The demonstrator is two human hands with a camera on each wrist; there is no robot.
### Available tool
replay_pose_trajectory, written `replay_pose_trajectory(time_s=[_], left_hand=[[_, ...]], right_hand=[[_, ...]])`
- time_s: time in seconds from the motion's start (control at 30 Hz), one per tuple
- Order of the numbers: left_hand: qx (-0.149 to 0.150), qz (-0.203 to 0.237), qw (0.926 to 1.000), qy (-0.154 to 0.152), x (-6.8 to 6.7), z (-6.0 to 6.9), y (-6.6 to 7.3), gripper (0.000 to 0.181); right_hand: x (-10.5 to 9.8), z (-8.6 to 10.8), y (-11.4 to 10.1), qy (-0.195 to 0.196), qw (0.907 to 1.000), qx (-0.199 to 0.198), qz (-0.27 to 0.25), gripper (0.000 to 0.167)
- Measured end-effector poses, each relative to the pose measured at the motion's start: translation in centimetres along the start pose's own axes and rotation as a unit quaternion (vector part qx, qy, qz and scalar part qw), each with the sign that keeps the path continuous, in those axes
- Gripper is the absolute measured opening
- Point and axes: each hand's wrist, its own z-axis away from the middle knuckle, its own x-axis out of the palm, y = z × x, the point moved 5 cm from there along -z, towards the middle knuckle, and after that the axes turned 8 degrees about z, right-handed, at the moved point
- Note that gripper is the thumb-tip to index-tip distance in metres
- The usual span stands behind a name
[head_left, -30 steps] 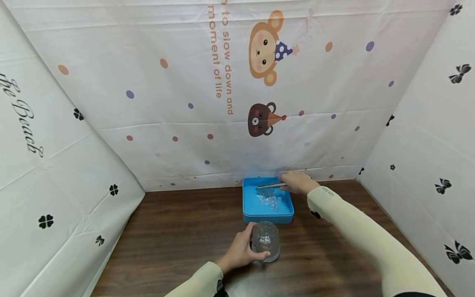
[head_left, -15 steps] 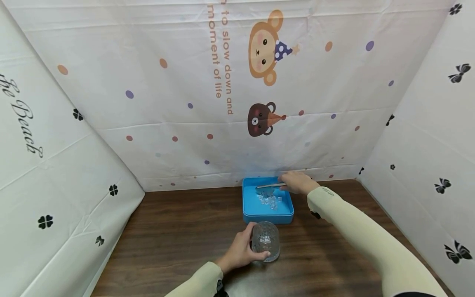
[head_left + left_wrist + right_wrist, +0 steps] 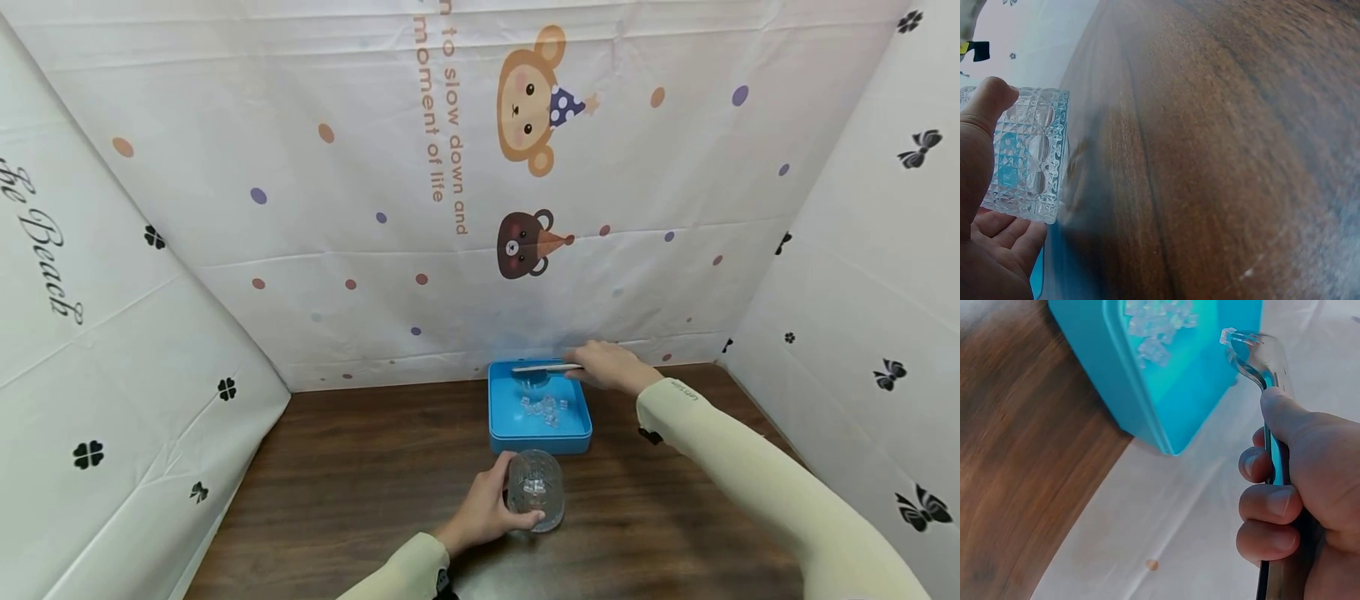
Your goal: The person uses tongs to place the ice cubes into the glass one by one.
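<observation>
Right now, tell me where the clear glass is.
In the head view, the clear glass is low, right of centre, in the left hand, just below the blue tray.

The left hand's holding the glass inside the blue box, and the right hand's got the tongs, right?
Not quite: the glass is outside the blue box in the head view, on its near side. The left hand does hold it, and the right hand has the tongs.

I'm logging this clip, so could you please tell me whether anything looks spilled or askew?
Only the backdrop looks odd: its lettering runs sideways, as if hung turned. I see nothing spilled: clear cubes lie in the blue box, one in the tongs.
</observation>
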Motion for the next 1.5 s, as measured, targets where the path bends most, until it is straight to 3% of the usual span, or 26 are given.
replay_pose_trajectory(time_s=[0.17,0.53,0.93,1.5], left_hand=[[0.0,-0.004,1.0,0.001,0.0,0.1,0.1,0.072],[0.004,0.003,1.0,0.002,0.1,0.2,0.0,0.072],[0.014,-0.003,0.9999,-0.001,0.1,0.1,0.1,0.07],[-0.005,-0.006,1.0,-0.002,-0.1,0.0,0.1,0.071]], right_hand=[[-1.3,1.1,-0.2,0.039,0.9986,-0.023,-0.026,0.021],[-2.7,3.2,0.3,0.104,0.9934,-0.018,-0.045,0.024],[-2.5,4.5,0.7,0.117,0.9919,-0.02,-0.044,0.02],[-2.9,5.9,-0.1,0.151,0.9875,-0.037,-0.025,0.026]])
